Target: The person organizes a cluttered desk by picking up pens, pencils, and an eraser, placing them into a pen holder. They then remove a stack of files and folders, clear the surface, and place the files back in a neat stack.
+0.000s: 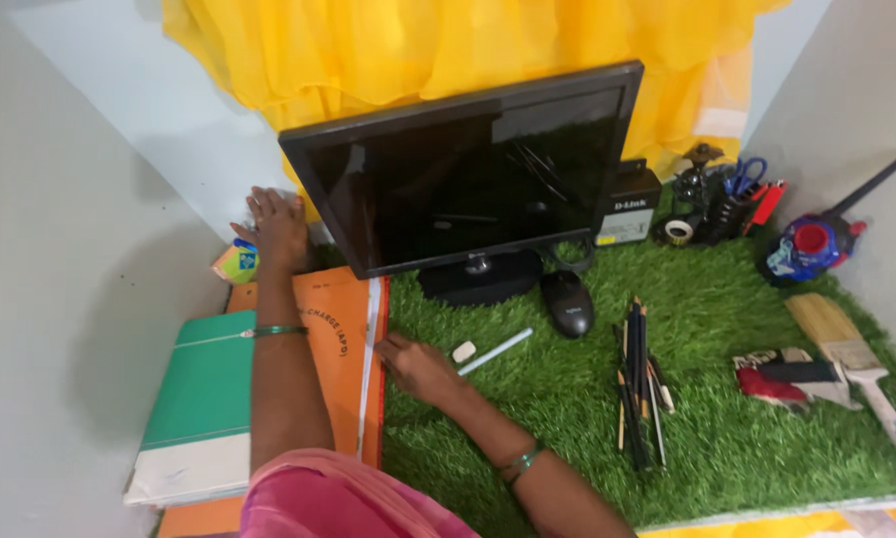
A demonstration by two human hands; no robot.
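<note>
Two hands rest at the table's left side. Left hand point(277, 227) lies flat, fingers spread, holding nothing, behind the orange folder point(338, 339) and beside the monitor point(468, 169). Right hand point(415, 367) rests loosely curled on the folder's edge, gripping nothing I can see. That folder looks light, thin and floppy; its long edge seems best for taking hold.

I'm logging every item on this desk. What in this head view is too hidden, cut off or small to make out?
- Yellow-green item: mostly behind the left hand.
- Right hand fingertips: blurred; contact with the white eraser unclear.
- Holder contents: too small.
- Monitor hides what lies behind it.
- Paintbrush handle: cut by the right edge.
</note>
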